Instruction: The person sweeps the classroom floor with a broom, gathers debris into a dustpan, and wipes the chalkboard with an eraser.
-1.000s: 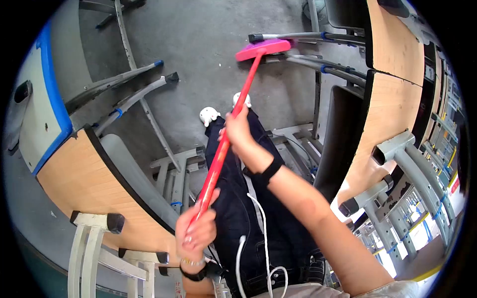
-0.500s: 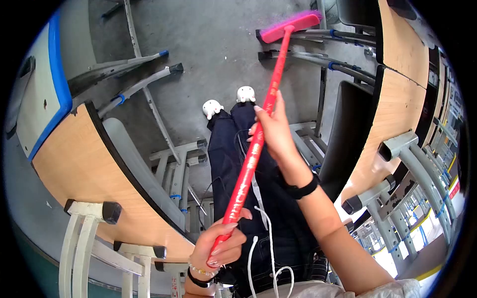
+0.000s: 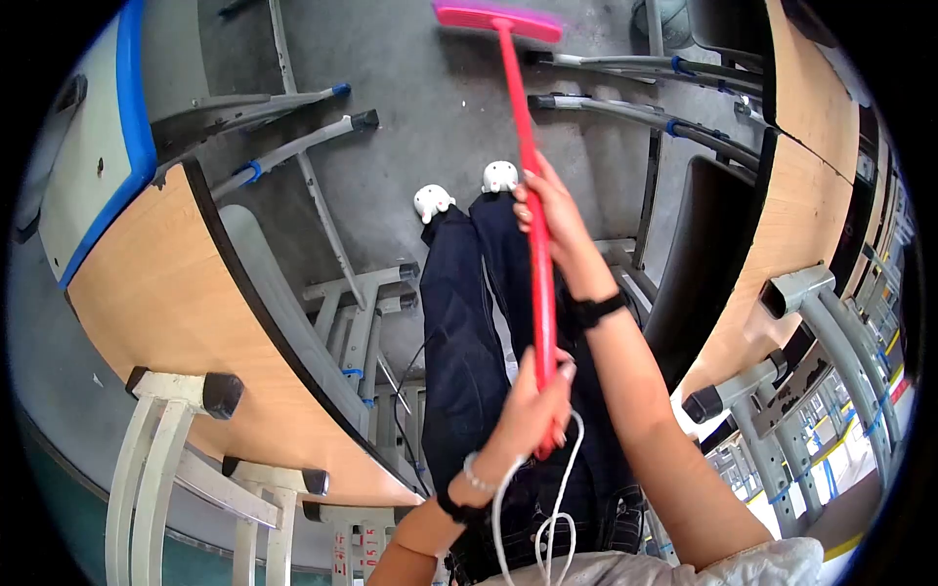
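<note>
A red broom handle (image 3: 541, 283) runs up the middle of the view to a pink broom head (image 3: 498, 20) with a purple fringe, over the grey floor at the top. My left hand (image 3: 535, 398) is closed round the handle near its lower end, a beaded bracelet and a black band at the wrist. Higher up the shaft, my right hand (image 3: 553, 217) is closed on it too, with a black band at that wrist. Below the broom head are my white shoes (image 3: 432, 201) and dark trousers.
Wooden desks stand on the left (image 3: 156, 283) and right (image 3: 796, 215), with grey chairs tucked beside them. Metal legs (image 3: 625, 109) reach into the aisle from both sides. Upturned stool legs (image 3: 166, 459) rest at the lower left. A small white scrap lies on the floor.
The broom head has swung from the right-hand chair legs leftward and up. My left hand has moved right with the handle's lower end, and the handle now stands nearly upright in view.
</note>
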Tool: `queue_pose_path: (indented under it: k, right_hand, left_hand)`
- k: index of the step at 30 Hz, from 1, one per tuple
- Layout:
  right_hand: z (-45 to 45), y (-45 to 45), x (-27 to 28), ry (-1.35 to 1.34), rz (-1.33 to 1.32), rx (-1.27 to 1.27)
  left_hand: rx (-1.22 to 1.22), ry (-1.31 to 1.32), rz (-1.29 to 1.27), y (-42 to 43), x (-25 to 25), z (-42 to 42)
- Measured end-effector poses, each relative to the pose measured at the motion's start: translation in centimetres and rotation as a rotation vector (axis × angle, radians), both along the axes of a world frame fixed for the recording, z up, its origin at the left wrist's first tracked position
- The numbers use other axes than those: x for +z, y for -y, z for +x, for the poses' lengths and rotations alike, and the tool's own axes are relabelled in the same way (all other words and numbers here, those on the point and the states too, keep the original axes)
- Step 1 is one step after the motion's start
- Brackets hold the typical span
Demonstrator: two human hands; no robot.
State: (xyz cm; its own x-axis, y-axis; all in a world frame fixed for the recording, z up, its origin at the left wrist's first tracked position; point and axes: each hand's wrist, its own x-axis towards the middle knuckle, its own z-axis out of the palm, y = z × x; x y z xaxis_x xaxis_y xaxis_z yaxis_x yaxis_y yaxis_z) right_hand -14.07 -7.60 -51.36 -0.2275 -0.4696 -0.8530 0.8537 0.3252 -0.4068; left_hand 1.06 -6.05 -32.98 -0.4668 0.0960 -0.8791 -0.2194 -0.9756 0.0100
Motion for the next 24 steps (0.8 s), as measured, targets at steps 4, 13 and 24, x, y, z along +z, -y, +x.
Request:
queue_pose_path:
  k: [4, 13, 24]
  right_hand:
    - [2.6, 1.9, -4.7, -0.319, 0.171, 0.409]
    - [13.4, -3.7, 3.5, -0.024, 0.36, 0.468]
    - [11.4, 4.2, 0.0, -0.48, 0.172, 0.588]
  left_hand:
    - [-0.039, 0.118, -0.156, 0.1, -3.9, 0.8]
    - [-0.14, 0.207, 0.151, 0.3, 6.6, 9.4]
    - [0.254, 0.181, 0.134, 1.3, 1.6, 7.3]
